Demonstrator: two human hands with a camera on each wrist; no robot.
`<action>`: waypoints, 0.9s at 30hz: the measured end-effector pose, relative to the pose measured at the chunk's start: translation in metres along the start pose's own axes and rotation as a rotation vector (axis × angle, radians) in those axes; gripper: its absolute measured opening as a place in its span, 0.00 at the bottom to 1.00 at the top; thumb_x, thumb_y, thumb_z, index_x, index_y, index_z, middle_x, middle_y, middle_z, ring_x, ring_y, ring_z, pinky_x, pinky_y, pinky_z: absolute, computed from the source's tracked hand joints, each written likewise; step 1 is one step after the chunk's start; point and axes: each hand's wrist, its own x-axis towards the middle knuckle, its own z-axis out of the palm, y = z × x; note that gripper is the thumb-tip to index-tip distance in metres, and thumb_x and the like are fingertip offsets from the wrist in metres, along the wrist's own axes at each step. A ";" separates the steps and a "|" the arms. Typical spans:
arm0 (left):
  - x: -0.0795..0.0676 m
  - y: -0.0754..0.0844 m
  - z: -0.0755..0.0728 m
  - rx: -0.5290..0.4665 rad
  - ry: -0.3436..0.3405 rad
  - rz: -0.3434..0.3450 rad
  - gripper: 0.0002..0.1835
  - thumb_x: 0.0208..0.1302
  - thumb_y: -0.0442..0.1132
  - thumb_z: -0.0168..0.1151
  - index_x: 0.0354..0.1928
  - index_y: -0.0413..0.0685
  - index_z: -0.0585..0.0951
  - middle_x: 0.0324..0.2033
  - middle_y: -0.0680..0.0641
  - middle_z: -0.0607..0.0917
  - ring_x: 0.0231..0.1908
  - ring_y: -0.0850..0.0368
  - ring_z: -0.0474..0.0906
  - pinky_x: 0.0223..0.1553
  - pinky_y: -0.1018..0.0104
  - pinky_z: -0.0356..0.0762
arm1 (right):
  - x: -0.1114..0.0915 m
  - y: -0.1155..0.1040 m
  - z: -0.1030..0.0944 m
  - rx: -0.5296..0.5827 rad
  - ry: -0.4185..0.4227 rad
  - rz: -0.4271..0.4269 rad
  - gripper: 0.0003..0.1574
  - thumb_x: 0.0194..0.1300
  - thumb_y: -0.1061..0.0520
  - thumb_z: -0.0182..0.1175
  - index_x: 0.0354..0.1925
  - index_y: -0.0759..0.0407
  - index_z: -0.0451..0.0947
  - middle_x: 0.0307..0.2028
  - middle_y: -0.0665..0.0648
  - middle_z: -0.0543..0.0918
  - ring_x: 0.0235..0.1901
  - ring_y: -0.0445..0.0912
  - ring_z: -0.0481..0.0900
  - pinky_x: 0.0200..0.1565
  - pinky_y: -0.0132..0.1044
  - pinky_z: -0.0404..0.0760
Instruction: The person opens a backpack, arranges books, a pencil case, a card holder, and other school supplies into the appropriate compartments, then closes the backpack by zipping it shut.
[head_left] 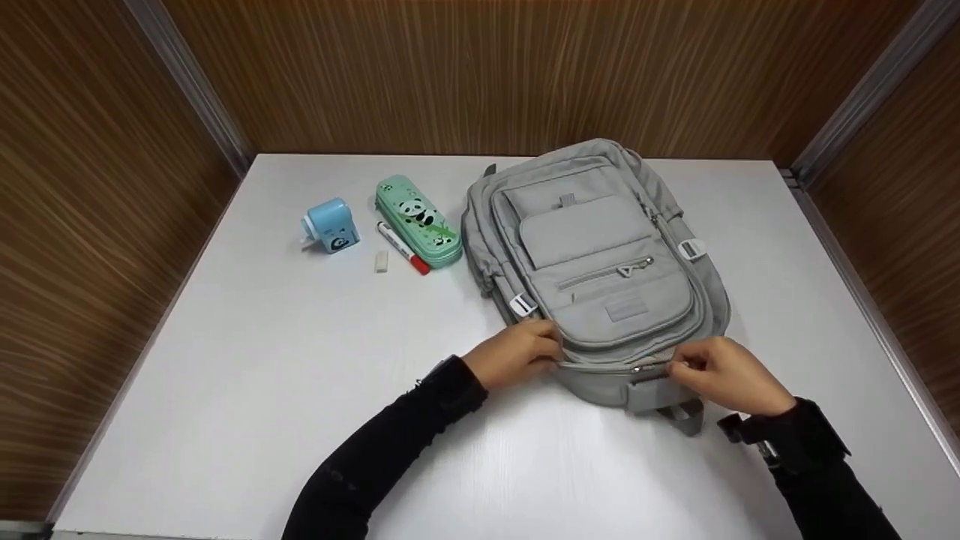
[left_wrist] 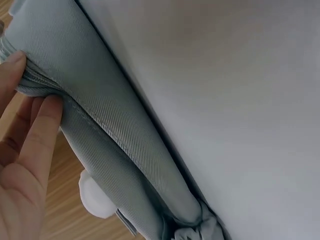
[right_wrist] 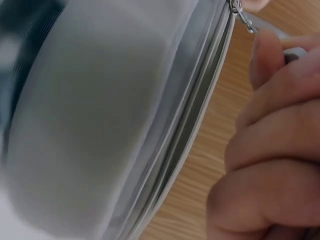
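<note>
A grey backpack point(head_left: 585, 232) lies on the white table with its front side up. At its near left edge, my left hand point(head_left: 523, 352) pinches the seam between thumb and fingers; the left wrist view shows the folded grey fabric point(left_wrist: 100, 85) in that hold. On the near right side, my right hand point(head_left: 727, 375) has its fingers curled around a zipper pull point(right_wrist: 295, 53). The metal slider point(right_wrist: 235, 6) shows just beyond the fingertips in the right wrist view. From it runs a zip edge point(right_wrist: 200, 115) with a narrow dark gap.
Left of the backpack lie a green panda pencil case point(head_left: 420, 221), a red-capped marker point(head_left: 403, 248), a small whitish eraser point(head_left: 382, 262) and a blue panda-printed item point(head_left: 331, 225). Wood-grain panels point(head_left: 525, 75) enclose the back and sides of the table point(head_left: 300, 375).
</note>
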 end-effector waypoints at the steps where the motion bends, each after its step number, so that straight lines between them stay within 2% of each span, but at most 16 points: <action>1: -0.002 -0.001 -0.002 -0.006 -0.005 -0.005 0.07 0.63 0.38 0.65 0.40 0.45 0.87 0.44 0.47 0.83 0.47 0.55 0.79 0.53 0.70 0.75 | -0.001 0.002 -0.003 0.009 -0.004 0.013 0.17 0.60 0.66 0.57 0.17 0.53 0.73 0.14 0.41 0.64 0.15 0.33 0.61 0.19 0.28 0.63; 5: -0.011 -0.005 -0.009 -0.021 -0.011 -0.040 0.07 0.62 0.36 0.66 0.40 0.44 0.87 0.45 0.47 0.85 0.47 0.56 0.82 0.53 0.71 0.78 | -0.007 0.011 -0.013 0.063 -0.032 0.076 0.13 0.62 0.64 0.57 0.21 0.57 0.78 0.14 0.42 0.67 0.14 0.34 0.65 0.18 0.29 0.65; 8: -0.017 -0.009 -0.013 -0.021 -0.002 -0.059 0.07 0.61 0.36 0.66 0.40 0.44 0.87 0.44 0.48 0.85 0.47 0.56 0.83 0.53 0.72 0.78 | -0.011 0.016 -0.020 0.080 -0.030 0.087 0.12 0.62 0.65 0.58 0.22 0.56 0.79 0.14 0.42 0.67 0.14 0.34 0.65 0.18 0.29 0.65; 12: -0.025 -0.016 -0.016 -0.021 0.011 -0.064 0.07 0.62 0.35 0.66 0.41 0.44 0.87 0.45 0.48 0.85 0.48 0.56 0.83 0.55 0.72 0.77 | -0.015 0.026 -0.030 0.057 0.000 0.130 0.13 0.61 0.65 0.57 0.21 0.54 0.77 0.14 0.43 0.67 0.14 0.35 0.65 0.19 0.31 0.64; 16: -0.034 -0.022 -0.019 -0.011 0.037 -0.080 0.06 0.62 0.35 0.66 0.40 0.44 0.87 0.46 0.47 0.86 0.49 0.55 0.82 0.55 0.71 0.77 | -0.018 0.037 -0.039 0.029 0.013 0.227 0.11 0.61 0.63 0.55 0.23 0.58 0.78 0.14 0.45 0.67 0.16 0.37 0.65 0.21 0.32 0.63; 18: -0.037 -0.023 -0.021 0.028 0.042 -0.096 0.05 0.62 0.35 0.66 0.38 0.44 0.87 0.45 0.48 0.85 0.48 0.55 0.82 0.54 0.69 0.77 | -0.018 0.039 -0.040 0.034 0.007 0.245 0.10 0.61 0.63 0.54 0.24 0.59 0.78 0.14 0.45 0.68 0.16 0.37 0.65 0.21 0.32 0.63; 20: -0.037 -0.018 -0.024 0.093 0.035 -0.123 0.06 0.61 0.39 0.66 0.37 0.46 0.86 0.43 0.49 0.84 0.47 0.54 0.80 0.53 0.67 0.77 | -0.017 0.038 -0.038 0.060 -0.008 0.221 0.11 0.62 0.64 0.53 0.24 0.59 0.78 0.14 0.45 0.68 0.15 0.36 0.64 0.19 0.32 0.63; 22: -0.033 -0.008 -0.025 0.173 0.009 -0.144 0.11 0.61 0.46 0.66 0.38 0.48 0.85 0.43 0.50 0.83 0.46 0.54 0.77 0.52 0.64 0.75 | -0.016 0.033 -0.033 0.091 -0.019 0.167 0.13 0.62 0.66 0.53 0.23 0.56 0.77 0.14 0.44 0.67 0.14 0.35 0.64 0.17 0.31 0.63; 25: -0.020 0.016 -0.022 0.280 -0.046 -0.152 0.19 0.61 0.57 0.64 0.44 0.51 0.84 0.43 0.52 0.83 0.45 0.55 0.76 0.52 0.64 0.74 | -0.013 0.025 -0.026 0.107 -0.018 0.050 0.17 0.62 0.69 0.55 0.21 0.52 0.76 0.14 0.42 0.66 0.14 0.34 0.64 0.17 0.30 0.64; 27: -0.008 0.032 -0.015 0.329 -0.081 -0.130 0.22 0.63 0.60 0.61 0.49 0.53 0.84 0.45 0.54 0.84 0.47 0.57 0.77 0.54 0.65 0.74 | -0.011 0.020 -0.020 0.079 -0.002 -0.016 0.18 0.60 0.69 0.56 0.20 0.49 0.75 0.15 0.41 0.66 0.15 0.33 0.63 0.18 0.29 0.64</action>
